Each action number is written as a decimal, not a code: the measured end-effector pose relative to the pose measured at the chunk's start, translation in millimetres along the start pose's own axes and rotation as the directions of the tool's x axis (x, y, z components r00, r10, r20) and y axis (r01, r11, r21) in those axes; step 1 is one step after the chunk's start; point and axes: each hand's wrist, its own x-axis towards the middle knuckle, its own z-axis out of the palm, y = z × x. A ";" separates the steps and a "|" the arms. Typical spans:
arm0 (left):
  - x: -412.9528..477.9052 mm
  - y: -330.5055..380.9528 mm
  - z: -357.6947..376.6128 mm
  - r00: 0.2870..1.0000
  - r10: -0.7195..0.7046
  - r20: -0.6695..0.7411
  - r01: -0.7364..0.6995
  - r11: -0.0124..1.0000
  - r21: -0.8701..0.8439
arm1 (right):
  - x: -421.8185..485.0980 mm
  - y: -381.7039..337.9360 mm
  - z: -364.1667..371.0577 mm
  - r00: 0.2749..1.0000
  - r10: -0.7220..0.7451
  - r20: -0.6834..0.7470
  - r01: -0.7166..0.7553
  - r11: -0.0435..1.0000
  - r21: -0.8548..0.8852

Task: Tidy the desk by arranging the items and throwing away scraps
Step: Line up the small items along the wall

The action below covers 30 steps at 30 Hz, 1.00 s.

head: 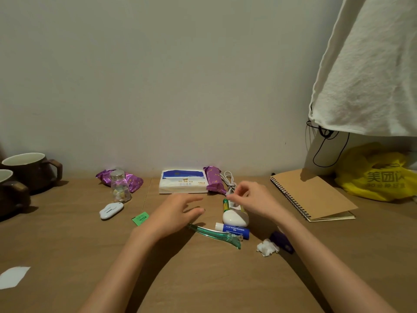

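Finding: your right hand (255, 199) is the nearer hand to the small cluster at centre desk. It comes in from the right, palm down, wrist low, with thumb and forefinger drawn narrowly together at the cluster's far end. That pinch sits where the top of the green battery (225, 204), the tail of the purple wrapper (214, 180) and the white cable (229, 179) meet. You cannot tell from this view which of the three it has, or whether it has closed on anything.

Orientation: the battery lies with its long axis running away from you toward the wall, with a labelled tube (236, 205) just beside it on the right. A white oval case (234, 219) sits at their near end. The blue lip balm (232, 229) lies crosswise in front of that.

Your left hand (178, 211) hovers beside the cluster's left, fingers spread and relaxed, holding nothing. It stands between the tissue pack (182, 181) and the green-handled tool (214, 233).

Judgement: scraps are not yet cleared. The crumpled tissue (267, 247) lies near your right forearm, the green scrap (140, 218) just left of your left hand.
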 end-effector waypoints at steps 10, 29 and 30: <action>-24.1 -7.0 8.9 0.977 0.105 0.185 -0.123 0.988 0.093 | -39.2 -11.9 11.6 0.987 -0.127 0.096 0.139 0.981 -0.132; -73.1 -37.9 -17.8 0.992 0.033 0.120 -0.017 0.991 -0.136 | -38.4 -20.3 1.8 0.956 -0.103 0.275 0.139 0.984 -0.114; -75.0 -40.3 -18.9 0.993 0.030 0.111 -0.015 0.990 -0.137 | -41.5 -20.8 1.2 0.937 -0.105 0.332 0.152 0.981 -0.118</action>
